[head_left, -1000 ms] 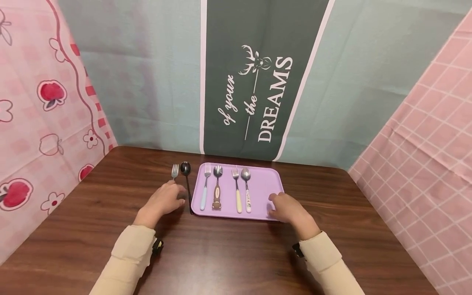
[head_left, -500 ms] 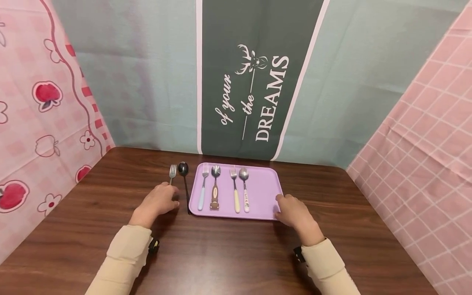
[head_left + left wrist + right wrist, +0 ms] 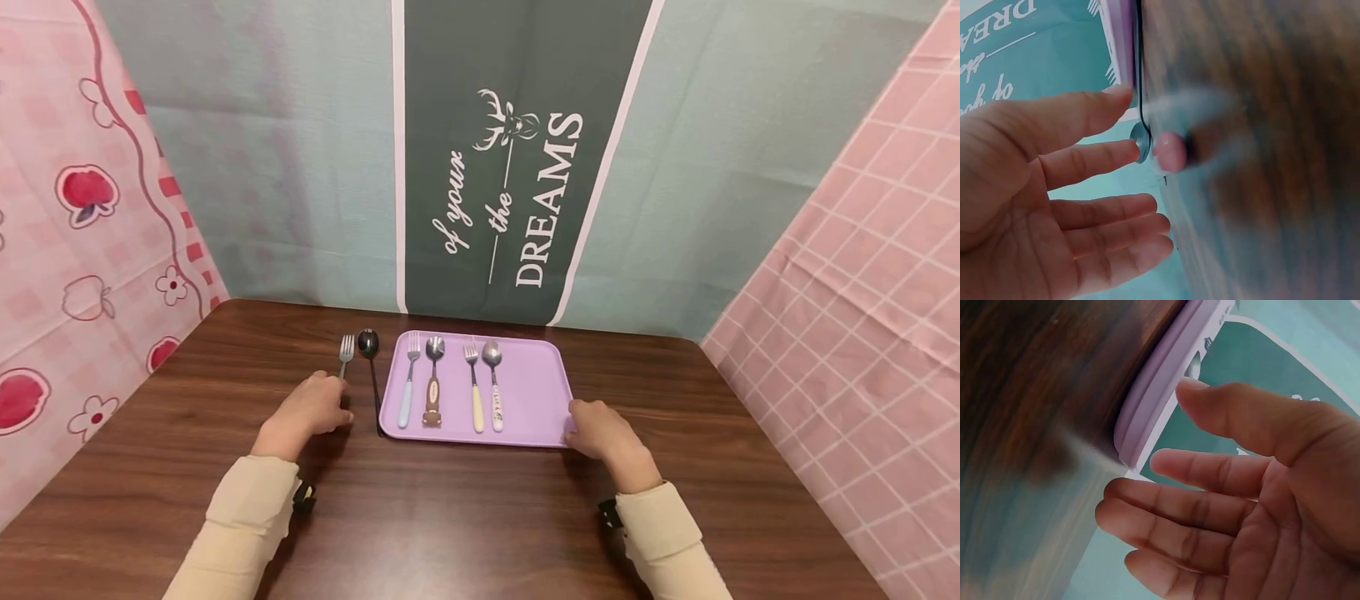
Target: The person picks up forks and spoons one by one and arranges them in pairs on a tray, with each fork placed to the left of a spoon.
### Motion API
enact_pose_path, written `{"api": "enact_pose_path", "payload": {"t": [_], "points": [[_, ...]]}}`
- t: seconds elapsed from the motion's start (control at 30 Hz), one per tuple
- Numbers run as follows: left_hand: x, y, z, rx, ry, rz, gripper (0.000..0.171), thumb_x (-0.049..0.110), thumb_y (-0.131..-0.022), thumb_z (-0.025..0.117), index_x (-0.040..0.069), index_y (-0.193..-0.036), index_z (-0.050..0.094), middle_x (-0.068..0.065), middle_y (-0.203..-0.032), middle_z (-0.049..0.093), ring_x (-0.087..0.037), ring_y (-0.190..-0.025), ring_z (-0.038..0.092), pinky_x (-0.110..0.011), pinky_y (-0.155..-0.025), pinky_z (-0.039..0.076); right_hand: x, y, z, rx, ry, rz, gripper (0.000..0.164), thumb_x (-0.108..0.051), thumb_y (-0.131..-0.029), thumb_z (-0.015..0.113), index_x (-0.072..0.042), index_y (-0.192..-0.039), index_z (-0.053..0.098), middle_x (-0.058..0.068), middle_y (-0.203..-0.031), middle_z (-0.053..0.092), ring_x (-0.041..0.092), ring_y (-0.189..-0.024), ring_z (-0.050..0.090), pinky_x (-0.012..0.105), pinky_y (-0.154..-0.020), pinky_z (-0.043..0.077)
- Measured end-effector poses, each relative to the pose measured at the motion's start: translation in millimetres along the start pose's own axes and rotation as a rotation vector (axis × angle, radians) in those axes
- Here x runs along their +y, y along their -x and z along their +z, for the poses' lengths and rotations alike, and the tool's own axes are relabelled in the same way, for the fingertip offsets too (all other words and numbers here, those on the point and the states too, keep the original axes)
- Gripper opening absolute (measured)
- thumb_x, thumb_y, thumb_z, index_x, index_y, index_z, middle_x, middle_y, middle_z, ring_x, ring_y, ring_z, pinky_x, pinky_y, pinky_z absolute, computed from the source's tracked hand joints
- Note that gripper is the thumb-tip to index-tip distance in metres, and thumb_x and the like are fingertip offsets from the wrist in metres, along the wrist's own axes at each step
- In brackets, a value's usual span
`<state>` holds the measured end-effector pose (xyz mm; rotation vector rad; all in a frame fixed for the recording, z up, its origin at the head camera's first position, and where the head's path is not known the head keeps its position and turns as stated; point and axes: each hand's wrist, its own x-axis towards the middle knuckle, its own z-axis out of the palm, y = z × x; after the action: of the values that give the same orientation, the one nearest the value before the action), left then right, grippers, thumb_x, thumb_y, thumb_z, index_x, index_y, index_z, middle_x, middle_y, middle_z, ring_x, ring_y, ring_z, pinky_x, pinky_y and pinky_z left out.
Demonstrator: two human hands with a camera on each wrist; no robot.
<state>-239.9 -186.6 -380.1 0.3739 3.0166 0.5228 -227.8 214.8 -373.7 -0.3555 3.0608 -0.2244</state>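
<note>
- Purple tray (image 3: 528,400): lies flat toward the far edge of the wooden table (image 3: 420,517).
- Tray contents, from its left edge rightward: blue-handled fork (image 3: 406,404), brown-handled spoon (image 3: 432,392), yellow-handled fork (image 3: 477,407) and pattern-handled spoon (image 3: 497,407), all heads toward the tray's far edge.
- Black spoon (image 3: 367,343): on the table beside the tray's left edge, handle end at the near left corner.
- Plain fork (image 3: 347,347): left of the black spoon, its lower handle hidden by the hand.
- Left hand (image 3: 306,408): at the plain fork; fingers extended, thumb apart; contact cannot be told.
- Right hand (image 3: 606,431): by the tray's near right corner; fingers extended, thumb apart; contact cannot be told.
</note>
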Motion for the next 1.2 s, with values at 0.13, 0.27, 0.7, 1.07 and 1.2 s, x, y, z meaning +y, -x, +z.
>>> {"api": "enact_pose_path", "payload": {"t": [0.13, 0.27, 0.7, 1.07, 1.2], "points": [[-1.8, -2.1, -3.2, -0.016, 0.008, -0.006, 0.013, 0.013, -0.077, 0.07, 0.004, -0.076, 0.061, -0.008, -0.069, 0.047, -0.021, -0.071, 0.047, -0.037, -0.064, 0.043, 1.5, 2.2, -1.4, 0.005, 0.001, -0.012, 0.015, -0.008, -0.074, 0.065, -0.005, -0.07, 0.05, 0.005, -0.06, 0.046, 0.02, -0.056, 0.044, 0.035, -0.053, 0.039], [-1.2, -2.8, -4.5, -0.045, 0.028, -0.009, 0.014, 0.011, -0.077, 0.07, 0.004, -0.075, 0.057, -0.003, -0.057, 0.05, -0.017, -0.061, 0.05, -0.034, -0.058, 0.043, 2.3, 4.1, -1.1, 0.005, 0.001, -0.022, 0.018, -0.008, -0.076, 0.066, -0.005, -0.067, 0.05, 0.004, -0.058, 0.045, 0.019, -0.055, 0.043, 0.034, -0.053, 0.038], [1.5, -1.7, -7.3, -0.138, 0.081, -0.024, 0.027, 0.003, -0.076, 0.07, -0.001, -0.101, 0.063, -0.002, -0.059, 0.054, -0.013, -0.052, 0.053, -0.032, -0.058, 0.043, 2.1, -1.3, 4.4, -0.002, -0.04, -0.041, 0.017, -0.008, -0.079, 0.064, -0.006, -0.065, 0.055, 0.001, -0.056, 0.047, 0.016, -0.053, 0.044, 0.031, -0.052, 0.04], [2.0, -2.3, -9.4, -0.138, -0.027, 0.023, 0.021, -0.009, -0.064, 0.069, 0.001, -0.083, 0.064, -0.013, -0.078, 0.056, -0.025, -0.068, 0.048, -0.036, -0.06, 0.041, 5.2, -2.6, 5.4, -0.031, -0.093, -0.023, 0.019, -0.009, -0.08, 0.067, -0.006, -0.063, 0.058, 0.001, -0.055, 0.048, 0.015, -0.052, 0.045, 0.03, -0.05, 0.04], [3.5, -1.9, -7.8, -0.126, -0.038, 0.038, 0.016, -0.007, -0.063, 0.071, 0.003, -0.071, 0.061, -0.011, -0.073, 0.054, -0.024, -0.066, 0.047, -0.035, -0.058, 0.041, 5.1, -2.0, 3.4, -0.039, -0.098, -0.022, 0.02, -0.009, -0.079, 0.067, -0.007, -0.062, 0.057, 0.001, -0.055, 0.048, 0.014, -0.052, 0.045, 0.029, -0.05, 0.039]]}}
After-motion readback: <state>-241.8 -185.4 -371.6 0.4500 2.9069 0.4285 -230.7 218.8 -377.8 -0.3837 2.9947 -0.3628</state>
